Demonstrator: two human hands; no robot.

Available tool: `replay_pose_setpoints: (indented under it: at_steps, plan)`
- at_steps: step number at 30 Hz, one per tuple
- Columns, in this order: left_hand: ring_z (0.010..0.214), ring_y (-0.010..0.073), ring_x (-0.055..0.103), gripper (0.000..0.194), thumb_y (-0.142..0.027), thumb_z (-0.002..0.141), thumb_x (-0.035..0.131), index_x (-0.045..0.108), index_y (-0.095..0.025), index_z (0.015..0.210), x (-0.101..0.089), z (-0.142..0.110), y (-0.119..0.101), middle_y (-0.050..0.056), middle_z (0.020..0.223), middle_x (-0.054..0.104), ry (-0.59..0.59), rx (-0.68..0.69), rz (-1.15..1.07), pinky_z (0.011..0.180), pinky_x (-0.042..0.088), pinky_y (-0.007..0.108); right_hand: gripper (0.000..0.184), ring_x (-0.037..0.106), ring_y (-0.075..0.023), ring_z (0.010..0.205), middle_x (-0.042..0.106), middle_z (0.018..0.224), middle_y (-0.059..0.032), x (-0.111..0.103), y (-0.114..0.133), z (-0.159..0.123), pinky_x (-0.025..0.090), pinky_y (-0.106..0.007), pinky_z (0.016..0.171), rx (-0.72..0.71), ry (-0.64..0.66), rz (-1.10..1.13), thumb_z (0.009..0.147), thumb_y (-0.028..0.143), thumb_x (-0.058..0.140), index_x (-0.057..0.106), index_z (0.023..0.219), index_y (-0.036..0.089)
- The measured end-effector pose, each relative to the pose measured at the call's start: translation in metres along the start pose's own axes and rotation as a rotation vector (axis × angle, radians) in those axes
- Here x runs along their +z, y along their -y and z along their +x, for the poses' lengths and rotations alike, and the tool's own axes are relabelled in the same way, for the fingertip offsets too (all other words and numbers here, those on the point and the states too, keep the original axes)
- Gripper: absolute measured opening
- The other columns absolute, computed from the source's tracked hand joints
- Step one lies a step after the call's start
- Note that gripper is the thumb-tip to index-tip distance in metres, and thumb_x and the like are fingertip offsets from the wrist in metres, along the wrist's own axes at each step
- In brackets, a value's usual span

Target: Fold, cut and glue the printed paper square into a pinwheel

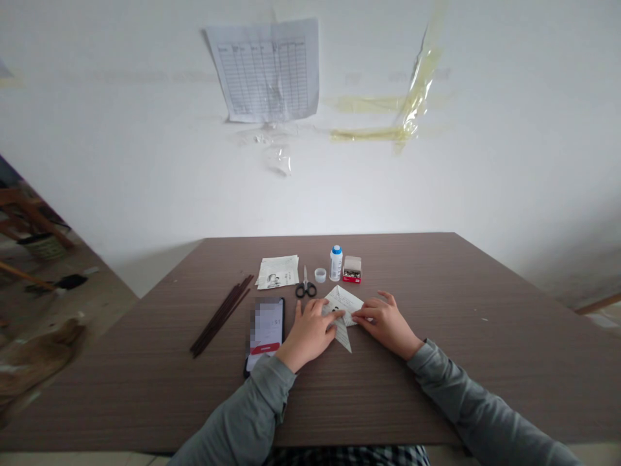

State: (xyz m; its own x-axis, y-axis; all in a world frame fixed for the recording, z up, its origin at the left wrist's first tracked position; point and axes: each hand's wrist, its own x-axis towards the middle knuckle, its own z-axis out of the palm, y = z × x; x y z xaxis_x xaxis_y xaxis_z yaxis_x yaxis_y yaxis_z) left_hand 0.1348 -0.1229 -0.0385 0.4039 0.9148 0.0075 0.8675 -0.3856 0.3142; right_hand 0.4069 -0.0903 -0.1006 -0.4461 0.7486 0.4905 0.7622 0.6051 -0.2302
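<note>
Wood-grain table (490, 362) set against a white wall (121, 142), observed from the room. Far left, beyond the table edge, a wooden chair (29, 213) stands on a littered floor. Ruled paper chart (264, 70) is taped high on the wall, with yellowed tape strips (417, 84) to its right. On the table, from left: a bundle of thin dark sticks (220, 316) lies at a slant, parallel and well away from the work area; a phone (264, 333) lies face up, screen obscured; a small stack of printed paper (277, 272) sits behind it. Black-handled scissors (305, 288) rest nearby, with loops toward the person, apparently for easy pickup. Left hand (308, 335) lies flat with fingers spread, pressing on the left part of a folded paper (343, 303), seemingly pinning it against the table. Folded paper sits near the center, just in front of the row of supplies, with one pointed flap projecting toward the person. Behind it stand a small round lid (320, 275), a white bottle with a blue cap (336, 263) and a red-and-white box of pins (352, 272), grouped within reach. Right hand (385, 323) rests with fingers loosely together and slightly curled, fingertips on the paper's right side; no pinch is visible, and the contact appears to steady that side.
</note>
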Motion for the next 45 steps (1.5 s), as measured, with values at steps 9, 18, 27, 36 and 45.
replay_pose_setpoints:
  at_steps: [9, 18, 27, 36, 45]
  plan:
    - [0.181, 0.0459, 0.063, 0.058, -0.015, 0.123, 0.075, 0.088, -0.040, 0.173, 0.002, 0.000, -0.001, 0.016, 0.187, 0.073, -0.002, 0.006, 0.023, 0.154, 0.038, 0.095, 0.020, 0.091, -0.0277, 0.095, 0.094, 0.095, -0.0001, -0.002, 0.003, 0.001, 0.061, -0.056, 0.132, 0.012, 0.008, -0.006, 0.114, 0.023, 0.089, 0.100, 0.103, 0.036]
    - [0.183, 0.0476, 0.061, 0.058, -0.015, 0.124, 0.073, 0.088, -0.039, 0.174, -0.004, -0.002, -0.007, 0.017, 0.190, 0.071, 0.029, -0.011, 0.038, 0.155, 0.035, 0.095, 0.017, 0.089, -0.0282, 0.093, 0.092, 0.096, -0.0018, -0.009, 0.008, 0.003, 0.064, -0.057, 0.129, 0.022, 0.015, 0.027, 0.115, 0.035, 0.090, 0.102, 0.102, 0.036]
    - [0.182, 0.0495, 0.060, 0.061, -0.014, 0.125, 0.071, 0.086, -0.043, 0.177, -0.003, -0.003, -0.008, 0.015, 0.191, 0.071, 0.027, -0.011, 0.058, 0.154, 0.034, 0.097, 0.016, 0.091, -0.0288, 0.097, 0.093, 0.098, -0.0009, -0.008, 0.007, 0.003, 0.061, -0.060, 0.134, 0.031, 0.045, 0.051, 0.114, 0.030, 0.092, 0.103, 0.104, 0.037]
    - [0.183, 0.0484, 0.061, 0.061, -0.014, 0.123, 0.075, 0.086, -0.040, 0.176, -0.003, -0.002, -0.006, 0.016, 0.188, 0.073, 0.020, -0.019, 0.033, 0.155, 0.035, 0.096, 0.013, 0.091, -0.0299, 0.099, 0.095, 0.100, -0.0025, -0.005, 0.004, 0.001, 0.063, -0.060, 0.131, 0.023, 0.036, 0.035, 0.113, 0.031, 0.093, 0.104, 0.111, 0.038]
    - [0.179, 0.0481, 0.063, 0.059, -0.013, 0.122, 0.074, 0.089, -0.040, 0.172, -0.001, -0.002, -0.005, 0.014, 0.189, 0.074, -0.011, -0.008, 0.032, 0.154, 0.036, 0.096, 0.010, 0.090, -0.0295, 0.094, 0.092, 0.098, 0.0009, -0.007, 0.006, 0.003, 0.066, -0.060, 0.128, 0.030, 0.019, 0.030, 0.110, 0.032, 0.096, 0.104, 0.109, 0.039]
